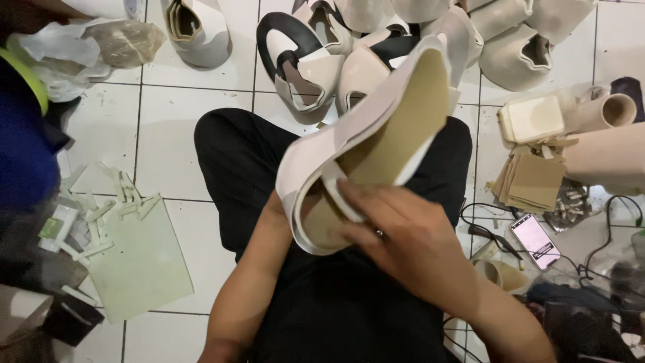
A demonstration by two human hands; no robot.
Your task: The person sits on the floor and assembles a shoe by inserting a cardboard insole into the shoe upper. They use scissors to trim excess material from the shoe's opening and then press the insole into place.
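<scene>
Slanting from lower left to upper right, the shoe upper (376, 134) runs its long axis diagonally above the person's lap, with its narrow end aimed up toward the pile of finished uppers (376, 40) on the floor and its rounded, folded end low near the hands. Its pale cream outer skin faces left and its tan lining faces right, open toward the camera.

The right hand (403, 235) lies at the lower end of the shoe upper, fingers (353, 202) pressed onto a pale strip along the lining's edge, thumb side tucked inside the opening; it is closed on the piece in a pinching hold. A ring shows on one finger. The left hand is hidden behind the shoe upper's lower left curve; only the left forearm (248, 282) shows rising to it, so I cannot tell whether that hand grips or merely supports.

Left of the shoe upper, on the white tiled floor (175, 141), lies a pale green sheet (138, 262) with small cut strips (114, 208) scattered beside it. Right of the shoe upper sit a stack of tan cut pieces (531, 181), a cream block (533, 119) above them, and rolled material (608, 111) further right. Below those, still right of the shoe upper, a phone (535, 240) with a lit screen rests among black cables (490, 232).
</scene>
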